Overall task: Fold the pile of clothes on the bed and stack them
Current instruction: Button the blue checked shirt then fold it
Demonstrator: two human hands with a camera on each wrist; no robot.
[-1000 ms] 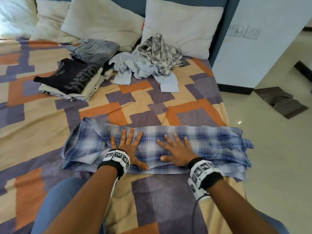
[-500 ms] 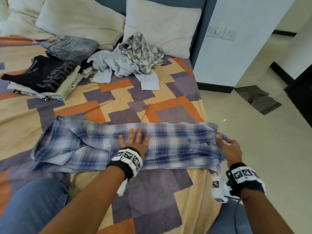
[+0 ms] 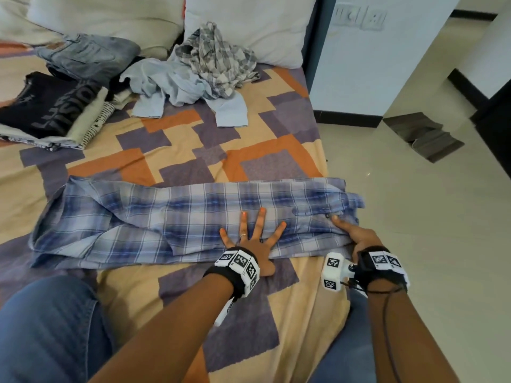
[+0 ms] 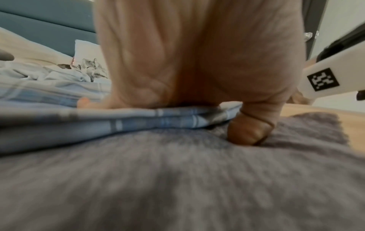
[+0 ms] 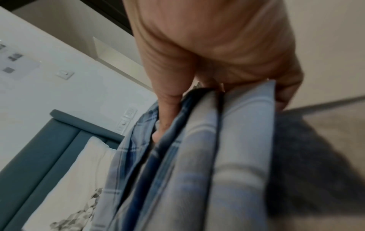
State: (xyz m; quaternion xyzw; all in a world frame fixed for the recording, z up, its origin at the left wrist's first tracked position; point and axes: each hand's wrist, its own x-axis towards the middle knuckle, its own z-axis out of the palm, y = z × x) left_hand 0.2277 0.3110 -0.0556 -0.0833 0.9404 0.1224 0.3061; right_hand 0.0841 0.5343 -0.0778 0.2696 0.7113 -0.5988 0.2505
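A blue plaid shirt (image 3: 154,219) lies folded into a long strip across the near part of the bed. My left hand (image 3: 253,239) presses flat on its middle with fingers spread; the thumb rests on the bedspread. At the bed's right edge my right hand (image 3: 356,236) grips the shirt's right end (image 5: 227,148), thumb on top and fingers tucked under the layers. Farther back sit a stack of folded clothes (image 3: 52,111) with a dark printed top, folded jeans (image 3: 88,56), and an unfolded heap of a pale blue shirt (image 3: 171,84) and a grey checked one (image 3: 218,56).
The patterned bedspread (image 3: 193,150) lies bare between the shirt and the heap. Pillows (image 3: 249,20) lean on the blue headboard. The bed's edge runs along the right, with tiled floor (image 3: 414,217) and a grey mat (image 3: 425,136) beyond. My knees in jeans (image 3: 47,327) are at the near side.
My right hand went from flat on the shirt's middle to its right end and took hold of it. The left hand shifted right along the strip. The view turned right.
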